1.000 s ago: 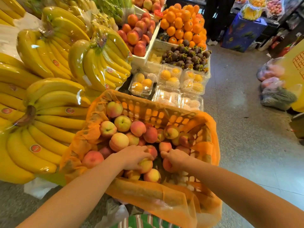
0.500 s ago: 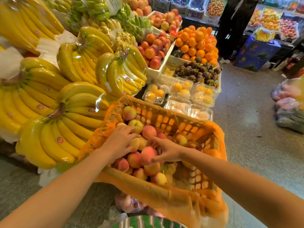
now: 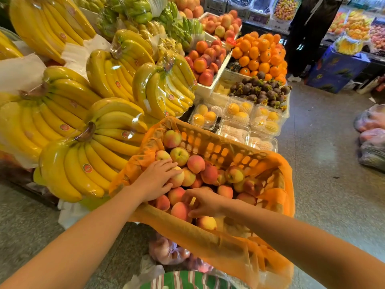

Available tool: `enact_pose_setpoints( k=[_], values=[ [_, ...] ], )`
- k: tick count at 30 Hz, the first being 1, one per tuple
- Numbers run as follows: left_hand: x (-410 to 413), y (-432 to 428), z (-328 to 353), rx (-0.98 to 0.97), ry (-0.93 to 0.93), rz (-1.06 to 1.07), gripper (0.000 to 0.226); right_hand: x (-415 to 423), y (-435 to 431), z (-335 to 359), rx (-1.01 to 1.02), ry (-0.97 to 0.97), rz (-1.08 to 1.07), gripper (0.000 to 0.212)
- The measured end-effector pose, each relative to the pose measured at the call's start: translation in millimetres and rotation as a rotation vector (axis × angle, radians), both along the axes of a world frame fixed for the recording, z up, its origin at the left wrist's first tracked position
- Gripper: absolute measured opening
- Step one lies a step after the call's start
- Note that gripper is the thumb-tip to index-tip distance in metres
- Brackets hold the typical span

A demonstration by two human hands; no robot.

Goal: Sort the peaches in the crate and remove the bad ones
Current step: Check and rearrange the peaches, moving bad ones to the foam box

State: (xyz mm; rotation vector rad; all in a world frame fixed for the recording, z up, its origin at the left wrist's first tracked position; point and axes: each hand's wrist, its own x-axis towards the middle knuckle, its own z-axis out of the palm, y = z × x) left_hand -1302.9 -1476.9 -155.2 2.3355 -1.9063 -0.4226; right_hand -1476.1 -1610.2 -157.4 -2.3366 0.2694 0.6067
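Note:
An orange plastic crate (image 3: 216, 149) lined with orange mesh holds several pink-and-yellow peaches (image 3: 195, 163). My left hand (image 3: 155, 181) reaches into the crate's left side, its fingers and thumb curled round a pale peach (image 3: 179, 179). My right hand (image 3: 203, 203) is at the crate's near edge, fingers curled down among the fruit and gripping the right side of a red peach (image 3: 179, 210). Another yellowish peach (image 3: 206, 223) lies just below that hand. Both forearms cross the crate's front rim.
Wrapped banana bunches (image 3: 100, 142) crowd the crate's left side. Clear boxes of yellow fruit (image 3: 239, 113) stand behind it, then mangosteens (image 3: 260, 90) and oranges (image 3: 260, 55). A plastic bag of peaches (image 3: 166, 251) lies below the crate. Filled bags (image 3: 370, 132) sit on the floor at right.
My right hand has drawn back from the middle of the pile to the crate's near edge. My left hand has stayed on the left side, settling over the pale peach.

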Motion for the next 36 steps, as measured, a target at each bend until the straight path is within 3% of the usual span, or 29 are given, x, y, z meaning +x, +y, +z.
enact_pose_setpoints(
  k=[7, 11, 16, 20, 26, 30, 36],
  values=[
    [-4, -15, 5, -0.082, -0.041, 0.001, 0.043, -10, -27, 9, 0.019, -0.098, -0.098, 0.033],
    [-6, -35, 3, -0.123, -0.048, -0.079, 0.041, -29, -67, 17, -0.152, -0.151, -0.199, 0.031],
    [-18, -67, 2, -0.186, -0.079, -0.228, 0.041, -48, -104, 19, -0.514, -0.127, -0.278, 0.046],
    [-34, -96, -1, -0.037, -0.094, -0.37, 0.049, -48, -106, 4, -0.697, 0.027, -0.226, 0.058],
    [-44, -119, -16, 0.113, -0.257, -0.418, 0.056, -38, -99, -10, -0.88, 0.031, -0.203, 0.046],
    [-36, -119, -22, -0.016, -0.199, -0.431, 0.055, -35, -98, -13, -0.87, 0.016, -0.172, 0.042],
    [-18, -115, -27, -0.073, -0.145, -0.404, 0.049, -41, -110, -14, -0.696, -0.055, -0.308, 0.046]
  ],
)
